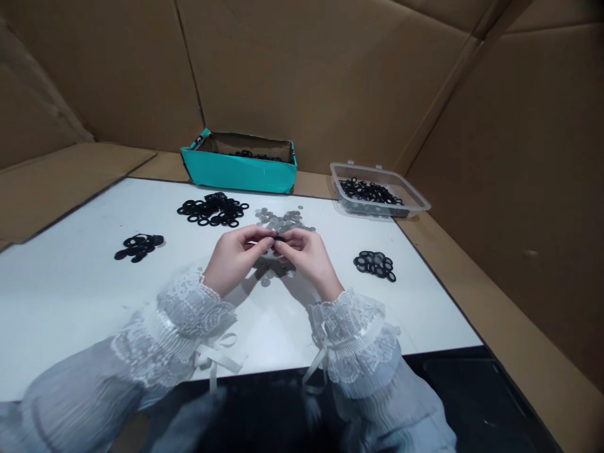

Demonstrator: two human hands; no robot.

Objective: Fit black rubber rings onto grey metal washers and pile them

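Note:
My left hand (244,251) and my right hand (304,253) meet over the middle of the white board. Between their fingertips they pinch a small black ring (279,238), mostly hidden by the fingers. Under and behind the hands lies a scatter of small grey discs (283,220), some of them covered by my hands. A heap of black rings (213,211) lies beyond my left hand. To the right sits a small pile of black rings with grey discs inside them (375,264).
A turquoise box (240,172) with black rings in it stands at the back. Back right is a clear plastic tub (410,195) holding more black rings. Several dark round pieces (138,246) lie on the left. Cardboard walls (302,75) enclose the white board (264,340).

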